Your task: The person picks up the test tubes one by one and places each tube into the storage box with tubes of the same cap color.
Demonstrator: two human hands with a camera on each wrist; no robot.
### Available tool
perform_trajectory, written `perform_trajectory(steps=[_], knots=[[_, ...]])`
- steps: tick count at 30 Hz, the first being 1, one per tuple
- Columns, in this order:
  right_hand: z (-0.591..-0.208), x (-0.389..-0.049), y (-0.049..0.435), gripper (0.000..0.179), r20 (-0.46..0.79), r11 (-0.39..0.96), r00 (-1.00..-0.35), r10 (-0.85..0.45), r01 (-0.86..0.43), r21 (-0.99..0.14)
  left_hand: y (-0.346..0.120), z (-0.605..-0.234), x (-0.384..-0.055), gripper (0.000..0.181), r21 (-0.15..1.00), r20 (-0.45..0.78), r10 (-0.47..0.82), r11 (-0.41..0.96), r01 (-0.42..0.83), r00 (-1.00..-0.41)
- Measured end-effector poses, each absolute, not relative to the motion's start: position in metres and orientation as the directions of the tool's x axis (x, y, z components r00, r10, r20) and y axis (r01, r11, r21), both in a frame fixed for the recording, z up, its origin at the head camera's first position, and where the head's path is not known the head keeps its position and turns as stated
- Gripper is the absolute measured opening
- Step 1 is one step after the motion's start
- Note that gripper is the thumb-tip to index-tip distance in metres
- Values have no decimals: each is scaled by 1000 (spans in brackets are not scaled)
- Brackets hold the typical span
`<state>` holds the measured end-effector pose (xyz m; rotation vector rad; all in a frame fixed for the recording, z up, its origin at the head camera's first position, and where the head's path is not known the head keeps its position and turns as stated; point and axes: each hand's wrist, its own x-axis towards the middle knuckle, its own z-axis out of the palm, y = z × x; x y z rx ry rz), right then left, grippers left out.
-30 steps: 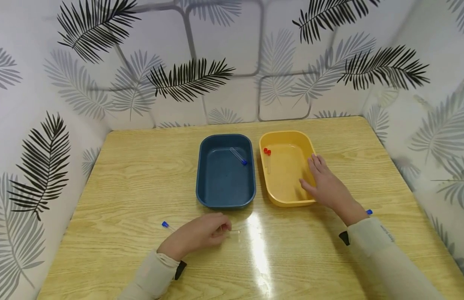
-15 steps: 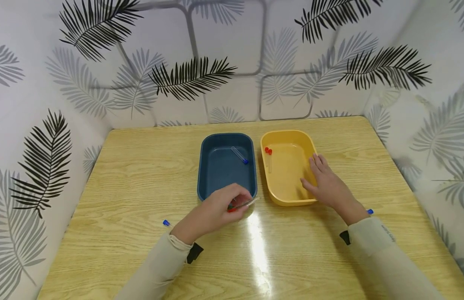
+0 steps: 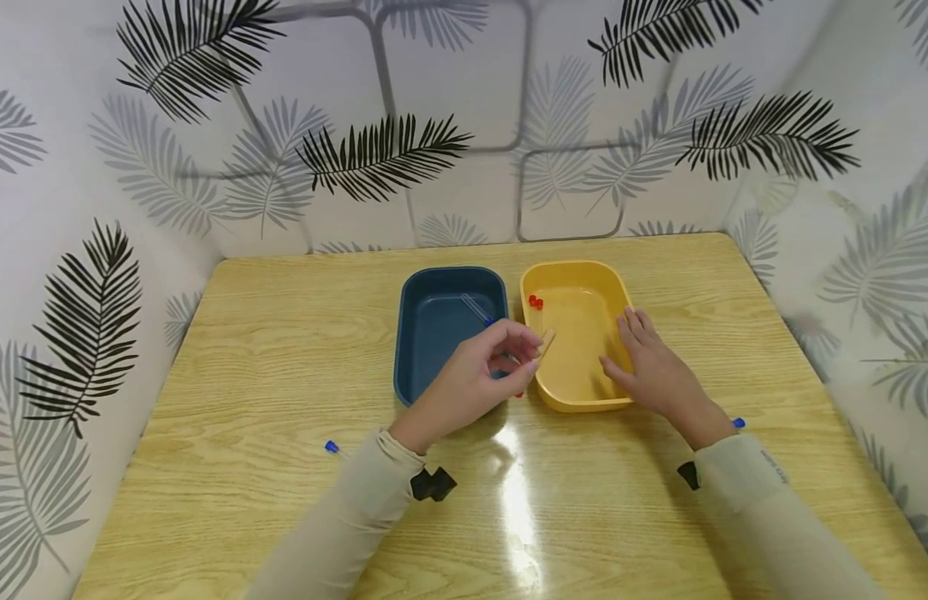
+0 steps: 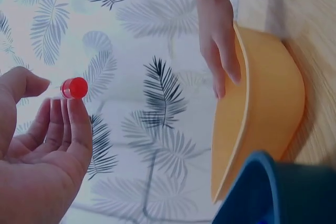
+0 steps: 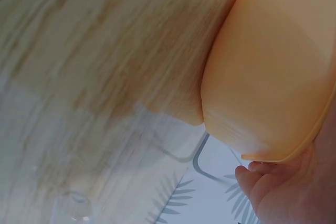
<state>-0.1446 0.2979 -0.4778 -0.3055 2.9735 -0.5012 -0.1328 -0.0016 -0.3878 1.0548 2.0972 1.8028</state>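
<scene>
My left hand (image 3: 482, 371) is raised over the gap between the blue bin (image 3: 451, 414) and the yellow bin (image 3: 584, 407). It pinches a clear tube (image 3: 548, 340) whose red cap (image 4: 74, 88) shows at the thumb and fingertips in the left wrist view. My right hand (image 3: 655, 371) rests at the right rim of the yellow bin, fingers nearly straight and thumb over the inside. Inside the yellow bin lie red-capped tubes (image 3: 536, 303). A blue-capped tube (image 3: 475, 307) lies in the blue bin, partly hidden by the left hand.
One blue-capped tube (image 3: 332, 447) lies on the table (image 3: 284, 358) left of the bins, partly covered by the left sleeve. Another blue cap (image 3: 738, 423) shows beside the right wrist. A leaf-patterned wall (image 3: 464, 200) stands behind the table.
My left hand has lifted the red-capped tube from the table in front of the blue bin and carried it up and right toward the yellow bin. The right hand has stayed put.
</scene>
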Motion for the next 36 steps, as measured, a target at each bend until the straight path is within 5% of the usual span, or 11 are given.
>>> perform_trajectory(steps=[19, 30, 36], knots=[[-479, -146, 299, 76, -47, 926, -980, -193, -165, -340, 83, -433, -172, 21, 963, 34, 448, 223, 149, -893], [-482, -144, 297, 65, 32, 918, -976, -214, -212, -335, 108, -460, -189, 20, 900, -78, 373, 425, 95, -925], [-484, -144, 300, 60, 66, 925, -973, -223, -233, -301, 116, -456, -191, 19, 818, -133, 436, 556, 150, -890]])
